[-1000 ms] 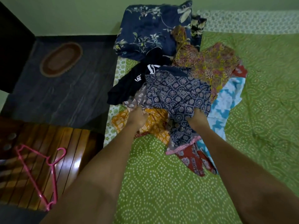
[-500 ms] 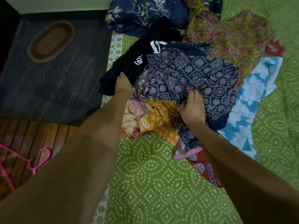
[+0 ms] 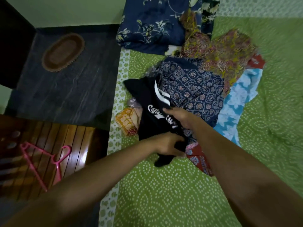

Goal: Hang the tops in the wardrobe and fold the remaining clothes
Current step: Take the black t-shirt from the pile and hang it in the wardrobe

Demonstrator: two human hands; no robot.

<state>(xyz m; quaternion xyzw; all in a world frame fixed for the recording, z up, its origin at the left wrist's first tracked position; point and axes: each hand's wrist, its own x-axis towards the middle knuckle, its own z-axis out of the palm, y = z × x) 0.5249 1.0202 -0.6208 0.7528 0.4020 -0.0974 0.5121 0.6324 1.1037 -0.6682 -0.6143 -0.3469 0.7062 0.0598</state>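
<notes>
Both hands are on a black top point(image 3: 152, 110) that lies at the left side of the clothes pile, close to the left edge of the bed point(image 3: 164, 194). The black top has white writing and white stripes on it. The left hand point(image 3: 167, 145) has its fingers curled around the bottom part of the black top and grips it. A bit of the black cloth sticks out under this hand, onto the green sheet. The right hand point(image 3: 178, 117) grips the black top higher up, right over the white writing, with the thumb on top and the other fingers tucked under the cloth. Just right of the black top is a dark blue cloth with little flower shapes point(image 3: 193, 89). It touches the black top and part of it goes under the right hand. A yellow and orange cloth point(image 3: 126, 122) peeks out on the left of the black top, right by the bed's left edge. A light blue cloth point(image 3: 237, 104) lies on the right side of the pile. A brown and yellow flowered cloth point(image 3: 224, 53) lies at the far side of the pile. A red cloth point(image 3: 196, 158) pokes out under the right arm. A big blue pillow with flowers point(image 3: 150, 23) sits at the far left corner of the bed. On the wooden floor, well away from the bed, lies a pink hanger point(image 3: 41, 163). A brown oval mat point(image 3: 63, 52) lies on the dark floor farther away.
</notes>
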